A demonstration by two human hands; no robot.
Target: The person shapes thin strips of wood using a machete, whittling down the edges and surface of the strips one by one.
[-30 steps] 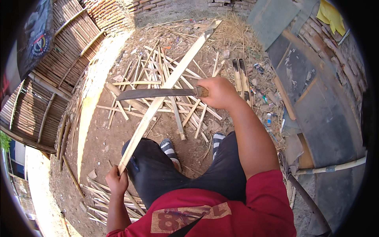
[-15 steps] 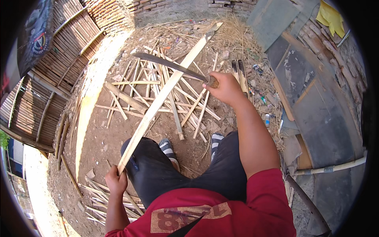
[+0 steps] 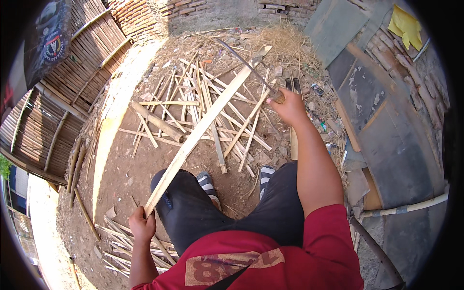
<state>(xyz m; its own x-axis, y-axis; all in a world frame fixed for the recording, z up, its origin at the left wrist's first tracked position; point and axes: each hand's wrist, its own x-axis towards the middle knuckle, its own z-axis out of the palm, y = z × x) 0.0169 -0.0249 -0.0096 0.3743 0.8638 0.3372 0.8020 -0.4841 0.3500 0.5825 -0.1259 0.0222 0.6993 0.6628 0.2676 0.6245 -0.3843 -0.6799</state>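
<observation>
My left hand (image 3: pixel 142 224) is closed round the near end of a long, pale bamboo strip (image 3: pixel 198 131). The strip slants away from me across my left thigh to the far right. In my right hand (image 3: pixel 290 107) is the wooden handle of a machete (image 3: pixel 244 61). Its dark blade points forward and to the left, crossing the strip near its far end; I cannot tell whether they touch. Many split bamboo sticks (image 3: pixel 215 140) lie criss-crossed on the dirt before my feet, with a thick round wooden piece (image 3: pixel 157 121) on their left.
More thin sticks (image 3: pixel 130 241) lie by my left forearm. A woven bamboo wall (image 3: pixel 92 53) stands on the left and a brick wall (image 3: pixel 193 9) at the back. Dark boards (image 3: pixel 386 121) lean at the right, near dry straw (image 3: pixel 290 43) and a small bottle (image 3: pixel 329 146).
My right hand has moved right and slightly nearer, and the machete blade has swung to point more forward. The strip's far end has dipped a little; my left hand keeps its hold.
</observation>
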